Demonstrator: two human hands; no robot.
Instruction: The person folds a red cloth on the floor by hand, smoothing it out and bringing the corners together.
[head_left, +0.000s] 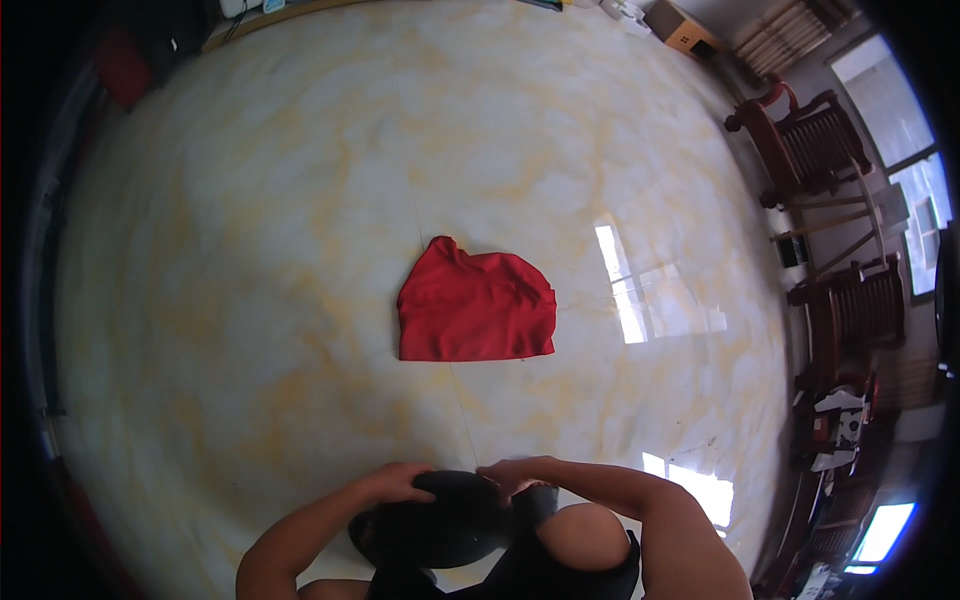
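A piece of red cloth (480, 311), perhaps a folded garment, lies on the glossy marbled tile floor (300, 187) in the middle of the view. Nearer the person, my left hand (401, 481) grips the left edge of a black object (450, 517) whose kind I cannot tell. At its right upper edge my right hand (514, 476) holds on with bent fingers. The black object is between my hands, above my dark shorts and bare knee. Both hands are apart from the red cloth.
Dark red wooden chairs (806, 146) line the right side beside the windows. A small cardboard box (682, 34) stands at the top right. Window light reflects off the floor at the right. A red item (124, 67) is at the upper left.
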